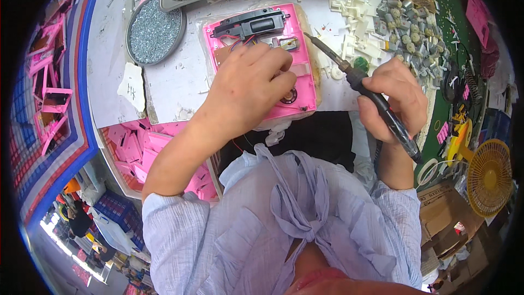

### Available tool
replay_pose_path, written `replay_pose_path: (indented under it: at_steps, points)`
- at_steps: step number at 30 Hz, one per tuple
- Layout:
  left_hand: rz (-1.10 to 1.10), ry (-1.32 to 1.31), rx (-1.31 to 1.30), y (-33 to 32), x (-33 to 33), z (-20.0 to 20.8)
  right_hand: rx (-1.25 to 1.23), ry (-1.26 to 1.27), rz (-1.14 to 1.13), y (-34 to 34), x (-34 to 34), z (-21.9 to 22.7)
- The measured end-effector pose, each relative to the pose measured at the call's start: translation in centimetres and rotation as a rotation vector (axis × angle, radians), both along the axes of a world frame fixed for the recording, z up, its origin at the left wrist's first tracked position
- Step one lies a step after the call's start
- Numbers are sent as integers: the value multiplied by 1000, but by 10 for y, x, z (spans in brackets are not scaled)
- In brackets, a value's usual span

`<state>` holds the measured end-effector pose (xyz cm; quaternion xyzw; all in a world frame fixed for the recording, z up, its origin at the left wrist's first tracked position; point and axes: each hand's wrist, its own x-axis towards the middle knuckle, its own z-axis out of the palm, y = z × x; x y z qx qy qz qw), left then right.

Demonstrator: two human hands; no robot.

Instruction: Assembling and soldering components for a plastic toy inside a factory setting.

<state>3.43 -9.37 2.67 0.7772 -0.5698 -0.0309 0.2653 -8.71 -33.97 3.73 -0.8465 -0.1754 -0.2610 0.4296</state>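
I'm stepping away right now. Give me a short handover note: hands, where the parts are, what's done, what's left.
Left hand: resting on the open pink housing, fingers at its wires and board.
Right hand: gripping the soldering iron, tip raised just right of the housing, not touching.
Black module sits in the housing's top edge.
Screw tray far left; white parts pile far right.
Likely left: solder the wires.

Pink housing (303,84) is looking like smooth glossy plastic; soldering iron (376,101) is showing a matt black grip and dull metal tip; round tray (154,31) is holding shiny metal screws.
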Motion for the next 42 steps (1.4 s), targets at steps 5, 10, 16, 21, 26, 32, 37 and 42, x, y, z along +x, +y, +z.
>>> replay_pose_path:
  at_steps: [5,10,16,21,26,32,37,42]
  points:
    - [183,383,-184,0,4,-13,194,138,-111,7,-9,-14]
    - [423,824,-194,-4,-2,-19,191,172,-108,52,33,-26]
    - [474,905,-111,1,-1,-17,218,140,-69,60,45,-41]
    - [355,745,-186,-1,0,-17,174,83,-133,57,36,-35]
    - [193,437,-118,6,-7,-9,333,159,-84,13,-6,-14]
    - [137,292,-94,7,-10,-16,302,259,20,10,-29,-17]
    - [138,220,-115,6,-11,-19,266,269,48,14,-26,-21]
    - [139,212,-132,6,-12,-21,252,275,59,17,-23,-22]
